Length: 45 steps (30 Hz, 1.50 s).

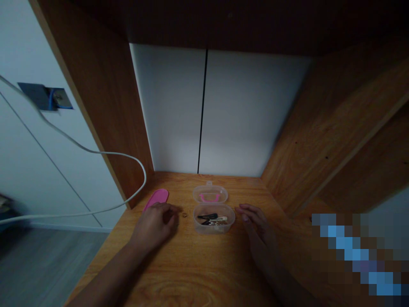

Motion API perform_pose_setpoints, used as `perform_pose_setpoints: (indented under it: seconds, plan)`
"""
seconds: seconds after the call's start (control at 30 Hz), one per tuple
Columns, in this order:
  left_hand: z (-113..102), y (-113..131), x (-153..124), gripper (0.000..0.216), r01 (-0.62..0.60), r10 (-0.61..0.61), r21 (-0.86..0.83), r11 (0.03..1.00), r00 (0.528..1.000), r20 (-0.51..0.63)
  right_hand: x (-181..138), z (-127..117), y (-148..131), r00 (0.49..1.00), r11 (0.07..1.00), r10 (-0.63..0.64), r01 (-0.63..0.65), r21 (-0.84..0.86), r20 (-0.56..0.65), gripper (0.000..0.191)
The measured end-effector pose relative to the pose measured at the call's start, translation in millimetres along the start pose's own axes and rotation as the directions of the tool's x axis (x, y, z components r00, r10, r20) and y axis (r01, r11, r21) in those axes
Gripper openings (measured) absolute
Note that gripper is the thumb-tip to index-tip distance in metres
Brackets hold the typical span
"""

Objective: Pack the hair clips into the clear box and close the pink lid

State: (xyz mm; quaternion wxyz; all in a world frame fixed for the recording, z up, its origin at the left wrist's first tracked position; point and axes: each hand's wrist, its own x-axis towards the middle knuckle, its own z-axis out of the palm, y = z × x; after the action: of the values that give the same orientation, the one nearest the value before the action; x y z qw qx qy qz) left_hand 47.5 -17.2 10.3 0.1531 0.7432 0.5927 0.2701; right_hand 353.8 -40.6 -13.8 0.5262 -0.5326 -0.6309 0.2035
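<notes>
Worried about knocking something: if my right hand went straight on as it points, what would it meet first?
Probably the clear plastic box of dark hair clips lying on the wooden desk ahead of your right hand; depth is unclear.

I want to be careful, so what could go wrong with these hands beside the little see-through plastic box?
The left hand and right hand rest on either side of the open clear plastic box. A bump might tip it and spill the black and metal hair clips. The flat pink plastic piece lies near the edge of the wooden desk, so it could perhaps get knocked off.
</notes>
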Motion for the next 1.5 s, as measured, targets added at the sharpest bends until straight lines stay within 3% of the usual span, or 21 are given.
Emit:
perform_pose_setpoints:
  seconds: [0.23,0.5,0.7,1.23,1.37,1.5]
  plan:
    - [-6,-9,3,0.031,-0.03,0.029,0.084,0.996,1.0,0.006,0,0,-2,1.0,1.0,-0.002,0.002,0.002,0.002,0.031]
    - [-3,2,0,0.027,-0.08,0.073,0.135,0.988,0.996,0.06,-1,2,-1,0.996,1.0,0.015,-0.015,0.0,0.088,0.03]
    - [0,0,0,0.026,-0.081,0.075,0.136,0.987,0.996,0.049,-3,5,-1,0.988,1.0,0.008,-0.009,0.003,0.153,0.028]
    - [4,-6,3,0.028,-0.085,0.086,0.171,0.982,0.996,0.003,-2,8,6,0.986,0.999,-0.01,0.003,0.047,0.169,0.019]
    - [3,-4,21,0.028,-0.062,0.062,0.229,0.972,0.998,0.008,-3,10,7,0.985,0.998,0.002,-0.014,0.069,0.173,0.018]
    - [8,-7,64,0.029,-0.052,0.049,0.281,0.958,0.999,0.019,-2,9,6,0.984,0.998,-0.006,-0.005,0.064,0.177,0.018]
